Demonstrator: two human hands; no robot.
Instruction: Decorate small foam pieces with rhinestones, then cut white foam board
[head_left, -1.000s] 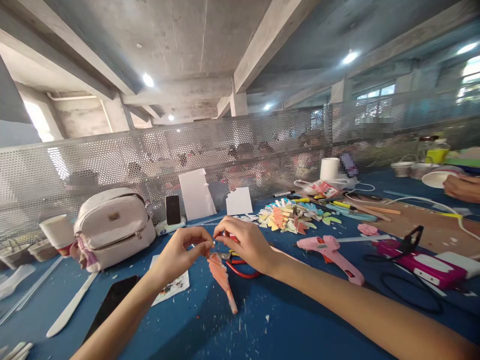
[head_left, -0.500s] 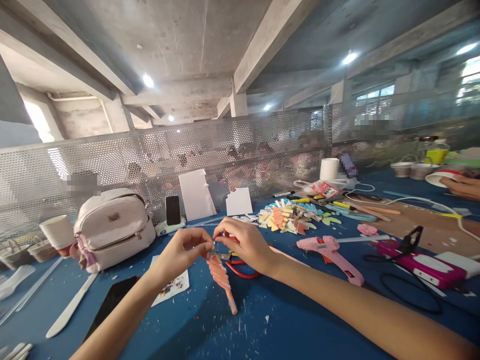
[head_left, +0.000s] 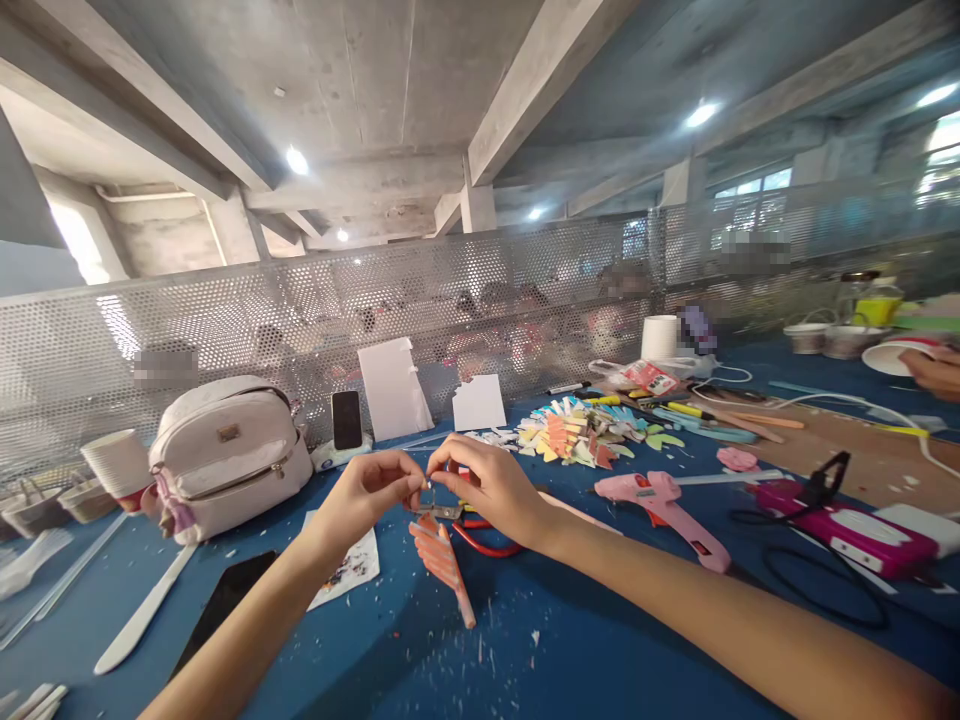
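My left hand (head_left: 382,485) and my right hand (head_left: 491,485) meet at the centre, thumb and fingertips of each pinched together. Between them is a tiny piece, too small to name. Just below the fingertips is a pink, wing-shaped piece (head_left: 442,562) made of overlapping strips, its narrow end pointing down; whether it hangs or rests on the table cannot be made out. A cutting tool with red handles (head_left: 487,543) and short metal jaws shows beneath my right hand, partly hidden by it. Whether that hand touches the tool is unclear.
A pile of coloured paper strips (head_left: 574,430) lies behind, with a pink glue gun (head_left: 664,510) and a magenta device (head_left: 844,525) at right. A white backpack (head_left: 229,460), a white plastic knife (head_left: 146,610) and a black tablet-like slab (head_left: 221,605) are left. Another person's hand (head_left: 934,372) appears far right.
The pink piece has turned slightly, its strips now fanning more to the left. My hands stay nearly in place, still pinching. The other person's hand and bowl have shifted right.
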